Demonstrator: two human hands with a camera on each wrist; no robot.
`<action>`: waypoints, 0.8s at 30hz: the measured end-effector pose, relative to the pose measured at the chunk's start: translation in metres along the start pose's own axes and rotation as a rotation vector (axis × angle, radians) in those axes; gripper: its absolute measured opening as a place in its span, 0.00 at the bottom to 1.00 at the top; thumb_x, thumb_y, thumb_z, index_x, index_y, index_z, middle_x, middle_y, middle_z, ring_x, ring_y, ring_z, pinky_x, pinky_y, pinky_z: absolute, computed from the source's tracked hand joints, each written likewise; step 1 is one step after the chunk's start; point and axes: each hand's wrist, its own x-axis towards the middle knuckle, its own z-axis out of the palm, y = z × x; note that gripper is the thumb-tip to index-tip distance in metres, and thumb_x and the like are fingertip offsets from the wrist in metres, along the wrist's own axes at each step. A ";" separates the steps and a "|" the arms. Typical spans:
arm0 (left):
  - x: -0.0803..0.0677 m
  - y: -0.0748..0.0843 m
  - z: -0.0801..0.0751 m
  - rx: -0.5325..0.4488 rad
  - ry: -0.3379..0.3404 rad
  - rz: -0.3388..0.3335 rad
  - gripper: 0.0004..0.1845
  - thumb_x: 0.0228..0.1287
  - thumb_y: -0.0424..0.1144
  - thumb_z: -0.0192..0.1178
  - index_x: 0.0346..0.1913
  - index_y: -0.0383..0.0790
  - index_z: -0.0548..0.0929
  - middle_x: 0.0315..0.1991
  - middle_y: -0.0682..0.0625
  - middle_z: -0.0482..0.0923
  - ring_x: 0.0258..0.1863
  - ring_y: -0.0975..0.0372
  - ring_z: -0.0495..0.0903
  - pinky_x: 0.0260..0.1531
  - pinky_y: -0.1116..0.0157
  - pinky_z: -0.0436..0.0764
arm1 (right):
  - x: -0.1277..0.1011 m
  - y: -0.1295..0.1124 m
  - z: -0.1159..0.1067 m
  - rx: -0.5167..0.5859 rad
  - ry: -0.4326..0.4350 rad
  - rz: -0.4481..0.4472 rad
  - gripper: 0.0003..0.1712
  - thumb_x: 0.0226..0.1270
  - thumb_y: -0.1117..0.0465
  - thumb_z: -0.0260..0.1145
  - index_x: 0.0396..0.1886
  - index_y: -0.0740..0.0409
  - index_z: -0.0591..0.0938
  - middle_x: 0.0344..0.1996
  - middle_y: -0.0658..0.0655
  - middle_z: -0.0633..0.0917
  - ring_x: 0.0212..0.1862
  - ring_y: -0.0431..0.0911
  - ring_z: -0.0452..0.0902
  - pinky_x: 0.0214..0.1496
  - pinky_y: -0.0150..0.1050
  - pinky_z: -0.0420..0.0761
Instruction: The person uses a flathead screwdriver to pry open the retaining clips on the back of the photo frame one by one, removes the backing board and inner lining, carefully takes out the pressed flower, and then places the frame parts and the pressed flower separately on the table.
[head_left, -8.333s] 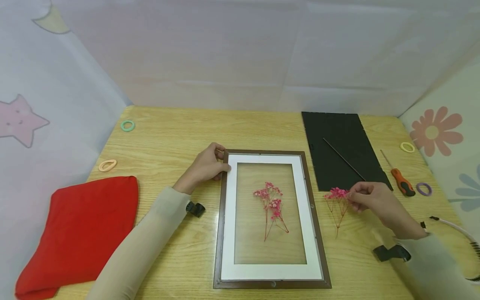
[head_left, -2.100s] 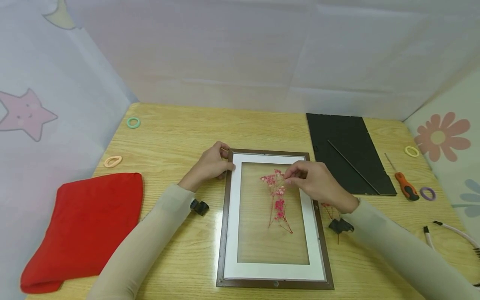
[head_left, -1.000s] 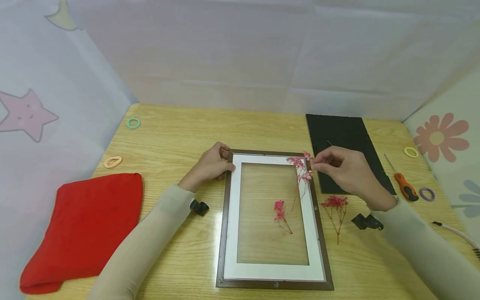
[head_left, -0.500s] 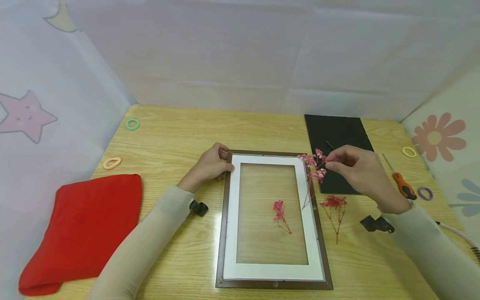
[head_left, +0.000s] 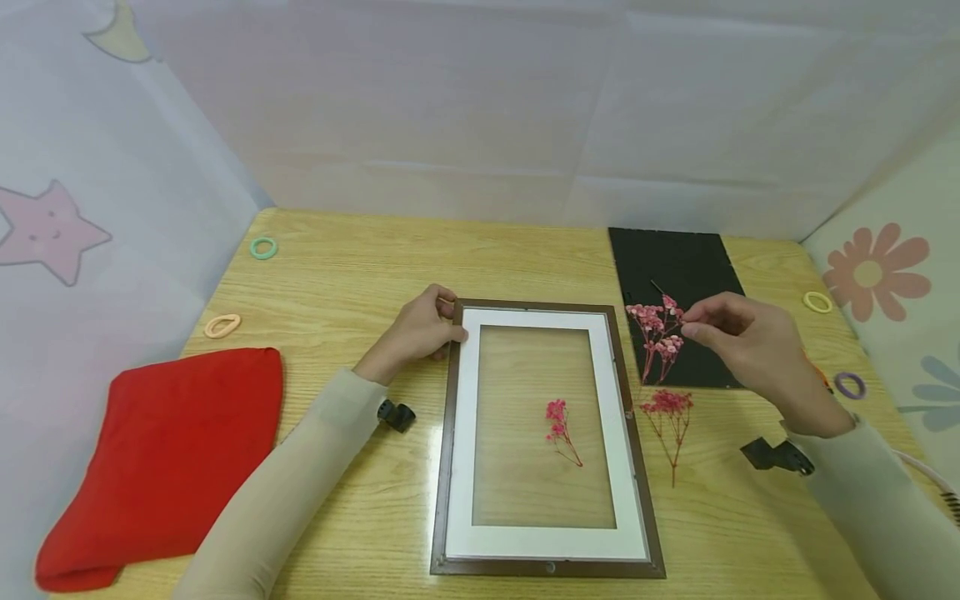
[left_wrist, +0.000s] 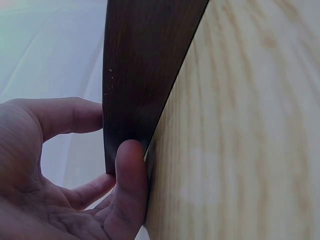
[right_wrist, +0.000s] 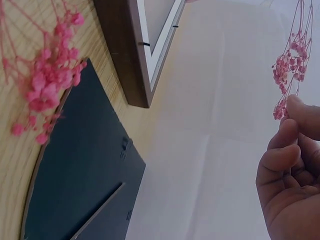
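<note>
Right hand [head_left: 750, 346]: thumb and forefinger pinch a sprig of pink dried flowers [head_left: 658, 333] by its top. The sprig hangs clear of the worktop [head_left: 337, 275], stem downward, over the near part of the black backing board [head_left: 675, 267], just to the right of the frame. In the right wrist view the fingertips [right_wrist: 292, 107] close on the blossoms at the sprig's end.

Left hand [head_left: 416, 333]: fingers curl round the far left corner of the brown picture frame [head_left: 446, 433], thumb on its outer edge. The left wrist view confirms this; the thumb [left_wrist: 131, 175] presses the dark wood against the worktop.

The frame lies flat at centre with a white mat [head_left: 461, 450] inside it. A small pink sprig [head_left: 558, 425] lies on the glass within the mat opening, right of centre. A third sprig [head_left: 670, 417] lies on the worktop just beside the frame's right edge, below the held one.

Elsewhere: folded red cloth [head_left: 165, 458] at near left; a green ring [head_left: 263, 247] and a peach ring [head_left: 222, 325] at far left; a yellow ring [head_left: 816, 302] and a purple ring [head_left: 849, 385] at right.
</note>
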 end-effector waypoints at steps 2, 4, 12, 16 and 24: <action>0.000 0.000 0.000 -0.002 0.001 0.002 0.35 0.61 0.39 0.67 0.69 0.44 0.65 0.59 0.46 0.70 0.24 0.59 0.76 0.24 0.65 0.83 | -0.003 0.004 -0.003 0.003 0.006 -0.003 0.04 0.67 0.62 0.71 0.41 0.56 0.86 0.29 0.28 0.82 0.28 0.30 0.78 0.28 0.21 0.75; 0.000 -0.001 0.000 -0.003 0.002 0.002 0.35 0.61 0.39 0.67 0.69 0.44 0.65 0.59 0.46 0.70 0.24 0.59 0.76 0.24 0.65 0.83 | -0.006 0.010 -0.006 0.000 0.017 -0.007 0.04 0.67 0.63 0.71 0.40 0.56 0.87 0.30 0.26 0.82 0.28 0.30 0.78 0.28 0.21 0.75; 0.001 -0.002 0.000 -0.016 -0.003 -0.007 0.35 0.61 0.39 0.67 0.70 0.45 0.64 0.60 0.46 0.70 0.24 0.59 0.76 0.24 0.65 0.83 | -0.022 0.033 -0.017 0.041 0.011 0.043 0.06 0.67 0.63 0.71 0.42 0.59 0.86 0.31 0.28 0.84 0.27 0.30 0.77 0.25 0.25 0.72; 0.000 -0.003 0.000 -0.025 -0.001 -0.011 0.35 0.61 0.39 0.67 0.69 0.45 0.64 0.59 0.46 0.70 0.24 0.59 0.76 0.25 0.65 0.83 | -0.029 0.038 -0.023 0.042 0.004 0.119 0.07 0.68 0.63 0.70 0.43 0.59 0.85 0.31 0.29 0.84 0.28 0.31 0.77 0.26 0.27 0.73; 0.000 -0.002 -0.001 -0.030 -0.002 -0.007 0.35 0.61 0.39 0.67 0.69 0.44 0.65 0.60 0.46 0.70 0.25 0.58 0.76 0.26 0.65 0.84 | -0.042 0.058 -0.030 0.056 -0.003 0.184 0.10 0.68 0.62 0.70 0.45 0.62 0.84 0.31 0.31 0.86 0.31 0.29 0.80 0.31 0.22 0.79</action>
